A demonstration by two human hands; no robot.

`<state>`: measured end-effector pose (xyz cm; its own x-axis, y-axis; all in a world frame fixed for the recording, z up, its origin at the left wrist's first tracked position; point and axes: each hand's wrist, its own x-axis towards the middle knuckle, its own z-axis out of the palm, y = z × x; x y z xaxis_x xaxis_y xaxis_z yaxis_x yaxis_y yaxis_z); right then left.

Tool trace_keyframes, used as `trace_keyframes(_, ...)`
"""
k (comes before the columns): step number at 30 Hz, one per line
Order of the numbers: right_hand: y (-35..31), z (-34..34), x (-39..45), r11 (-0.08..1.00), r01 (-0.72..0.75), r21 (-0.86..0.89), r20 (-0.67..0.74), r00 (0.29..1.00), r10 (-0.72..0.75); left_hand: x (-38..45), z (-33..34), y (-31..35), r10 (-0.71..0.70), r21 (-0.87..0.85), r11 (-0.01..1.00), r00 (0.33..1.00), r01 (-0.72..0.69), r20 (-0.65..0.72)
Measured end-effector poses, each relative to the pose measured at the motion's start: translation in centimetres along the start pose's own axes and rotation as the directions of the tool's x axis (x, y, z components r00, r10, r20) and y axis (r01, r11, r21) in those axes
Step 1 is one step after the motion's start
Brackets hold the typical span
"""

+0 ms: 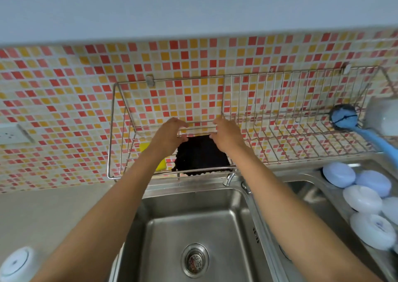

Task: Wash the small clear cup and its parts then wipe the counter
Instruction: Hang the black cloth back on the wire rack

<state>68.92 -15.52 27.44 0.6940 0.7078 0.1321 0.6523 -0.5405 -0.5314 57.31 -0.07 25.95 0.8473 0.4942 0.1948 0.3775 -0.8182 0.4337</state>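
Observation:
Both arms reach up over the sink into the wire rack on the tiled wall. My left hand and my right hand hover side by side with curled, spread fingers near a rack wire. Their thumbs sit at the upper edge of a dark cloth, which lies in the rack and drapes over its front rail. Whether the thumbs pinch the cloth is hidden. I cannot make out a small clear cup. A whitish translucent container stands at the rack's far right.
A yellow sponge lies in the rack behind my left wrist. A blue brush leans out of the rack's right end. Several blue and white round lids rest on the right drainboard. Another white lid sits on the left counter. A small tap pokes out below the rack.

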Motion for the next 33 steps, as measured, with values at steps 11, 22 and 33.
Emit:
trace_keyframes(11, 0.1, 1.8, -1.4, 0.937, 0.242, -0.253, 0.406, 0.905, -0.124, -3.6, -0.2, -0.1, 0.006, 0.165, 0.986, 1.000, -0.002, -0.022)
trace_keyframes(22, -0.7, 2.7, -4.4, 0.950, 0.201, -0.240, 0.490, 0.870, -0.060, -6.7, -0.6, -2.2, -0.382, 0.014, 0.923, 0.922, 0.384, -0.053)
trace_keyframes(33, 0.4, 3.8, -10.8, 0.876, 0.259, -0.406, 0.009, 0.960, -0.280, -13.0, -0.4, -0.5, -0.168, 0.328, 0.927, 0.983, 0.184, -0.076)
